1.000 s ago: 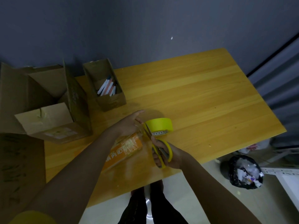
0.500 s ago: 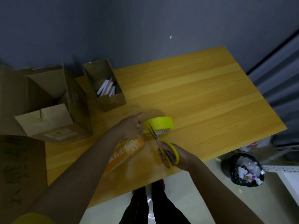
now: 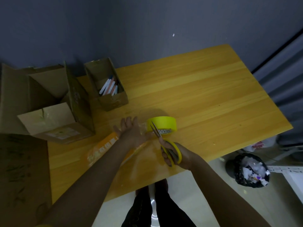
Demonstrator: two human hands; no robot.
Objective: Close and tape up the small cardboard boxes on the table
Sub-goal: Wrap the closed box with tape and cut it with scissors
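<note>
Glossy wooden table (image 3: pixel 205 89); matt cardboard box (image 3: pixel 113 100); metal-bladed scissors (image 3: pixel 165 143).

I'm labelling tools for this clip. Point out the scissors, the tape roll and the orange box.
scissors (image 3: pixel 172 151), head view, yellow handle.
tape roll (image 3: pixel 161 122), head view, yellow outer band.
orange box (image 3: pixel 105 147), head view, printed top.

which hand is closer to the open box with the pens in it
Left. The left hand lies flat on the orange box, just in front of the pen box. The right hand, gripping the scissors, is farther toward the table's near edge.
</note>
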